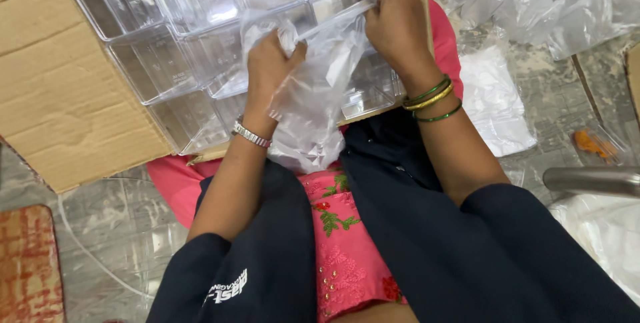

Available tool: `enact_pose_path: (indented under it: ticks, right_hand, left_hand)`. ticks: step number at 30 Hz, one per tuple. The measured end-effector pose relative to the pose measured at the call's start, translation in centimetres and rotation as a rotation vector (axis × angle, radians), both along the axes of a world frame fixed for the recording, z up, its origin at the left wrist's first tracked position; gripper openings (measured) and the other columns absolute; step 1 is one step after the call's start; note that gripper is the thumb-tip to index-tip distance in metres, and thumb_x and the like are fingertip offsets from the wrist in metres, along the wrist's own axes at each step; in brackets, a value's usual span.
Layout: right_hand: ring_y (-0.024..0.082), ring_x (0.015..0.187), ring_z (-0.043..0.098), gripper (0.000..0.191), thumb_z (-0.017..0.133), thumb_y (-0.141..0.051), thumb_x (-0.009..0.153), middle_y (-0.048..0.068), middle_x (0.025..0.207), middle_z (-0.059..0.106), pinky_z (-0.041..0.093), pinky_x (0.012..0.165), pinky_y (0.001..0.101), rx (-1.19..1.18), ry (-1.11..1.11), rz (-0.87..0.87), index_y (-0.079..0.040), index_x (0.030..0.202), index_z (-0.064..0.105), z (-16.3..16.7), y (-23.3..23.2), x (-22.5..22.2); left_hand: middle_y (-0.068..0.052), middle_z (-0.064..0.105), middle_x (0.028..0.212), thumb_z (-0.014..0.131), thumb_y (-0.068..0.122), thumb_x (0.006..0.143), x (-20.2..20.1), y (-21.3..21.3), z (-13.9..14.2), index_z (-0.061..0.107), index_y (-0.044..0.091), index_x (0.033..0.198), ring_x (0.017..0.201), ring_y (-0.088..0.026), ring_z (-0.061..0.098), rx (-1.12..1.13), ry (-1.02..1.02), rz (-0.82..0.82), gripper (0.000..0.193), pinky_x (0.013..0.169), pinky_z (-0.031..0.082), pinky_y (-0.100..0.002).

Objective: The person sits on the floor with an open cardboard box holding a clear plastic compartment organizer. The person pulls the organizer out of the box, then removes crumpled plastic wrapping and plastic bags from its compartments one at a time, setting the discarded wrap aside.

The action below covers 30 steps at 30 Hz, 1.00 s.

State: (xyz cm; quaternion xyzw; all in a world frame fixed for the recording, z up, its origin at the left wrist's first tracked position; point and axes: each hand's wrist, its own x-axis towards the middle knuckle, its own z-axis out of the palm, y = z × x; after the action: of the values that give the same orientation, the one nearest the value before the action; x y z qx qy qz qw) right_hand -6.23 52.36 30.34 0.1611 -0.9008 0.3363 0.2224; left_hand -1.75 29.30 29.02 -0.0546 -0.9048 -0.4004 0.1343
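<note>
Centre frame: thin clear plastic bag (pixel 313 90), crinkled, limp, likely feather-light and slippery. Your left hand (pixel 270 73) clenches its bunched side; your right hand (pixel 393 20) pinches the top edge, upper centre. Grip the film by its edges, where it gathers. Behind it, rigid clear plastic trays (pixel 180 43) lie in a cardboard box (pixel 60 96), upper left; these look hard and brittle.

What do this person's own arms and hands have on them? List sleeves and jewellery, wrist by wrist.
Both arms wear dark navy sleeves pushed up to the elbow; the left sleeve carries white printed lettering. The left hand has a silver metal link band at the wrist. The right hand has thin bangles at the wrist: green ones and a gold one.
</note>
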Motion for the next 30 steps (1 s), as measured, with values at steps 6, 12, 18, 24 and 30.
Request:
enact_pose_path:
  ticks: [6, 12, 18, 24, 30]
  right_hand:
    - [0.036, 0.103, 0.060, 0.038, 0.070, 0.009, 0.086, 0.019, 0.116, 0.056, 0.050, 0.087, 0.0465, 0.099, 0.147, 0.030, -0.005, 0.121, 0.067, -0.9, 0.4, 0.1]
    - [0.043, 0.105, 0.059, 0.036, 0.068, 0.012, 0.088, 0.020, 0.120, 0.056, 0.046, 0.086, 0.0516, 0.088, 0.211, 0.073, 0.000, 0.121, 0.061, -0.7, 0.4, 0.0]
    - [0.044, 0.104, 0.063, 0.042, 0.056, 0.018, 0.085, 0.022, 0.123, 0.058, 0.052, 0.088, 0.0492, 0.140, 0.160, 0.151, -0.001, 0.122, 0.064, -0.1, 0.8, -0.6]
    - [0.041, 0.113, 0.065, 0.043, 0.056, 0.020, 0.087, 0.020, 0.124, 0.061, 0.055, 0.095, 0.0427, -0.070, 0.220, 0.140, 0.000, 0.123, 0.067, 0.0, 1.6, 1.8]
    - [0.031, 0.131, 0.069, 0.049, 0.048, 0.022, 0.087, 0.018, 0.135, 0.070, 0.056, 0.112, 0.0349, -0.303, 0.273, 0.123, 0.001, 0.127, 0.068, 0.6, 0.4, 4.0]
  left_hand:
    - [-0.021, 0.068, 0.071, 0.075, 0.025, 0.089, -0.8, 0.4, -2.5, 0.060, -0.009, 0.129, 0.065, -0.034, 0.071, -0.062, 0.004, 0.103, 0.054, 0.065, 0.057, -0.044]
    - [-0.022, 0.068, 0.071, 0.076, 0.018, 0.091, 0.5, 1.7, -1.2, 0.064, 0.005, 0.127, 0.068, -0.039, 0.070, -0.033, 0.024, 0.086, 0.040, 0.065, 0.054, -0.047]
    - [-0.022, 0.071, 0.078, 0.071, 0.010, 0.093, 0.9, 2.4, -0.2, 0.062, 0.008, 0.125, 0.076, -0.042, 0.070, 0.013, 0.091, 0.038, 0.034, 0.069, 0.052, -0.049]
    - [-0.022, 0.073, 0.094, 0.070, 0.006, 0.096, 1.0, 2.2, -1.3, 0.063, 0.008, 0.128, 0.082, -0.038, 0.073, 0.102, 0.266, -0.050, 0.033, 0.073, 0.055, -0.044]
    - [-0.016, 0.073, 0.083, 0.069, 0.013, 0.094, -1.1, 3.4, -2.8, 0.068, 0.005, 0.121, 0.059, -0.020, 0.067, 0.384, 0.094, 0.035, 0.028, 0.056, 0.051, -0.033]
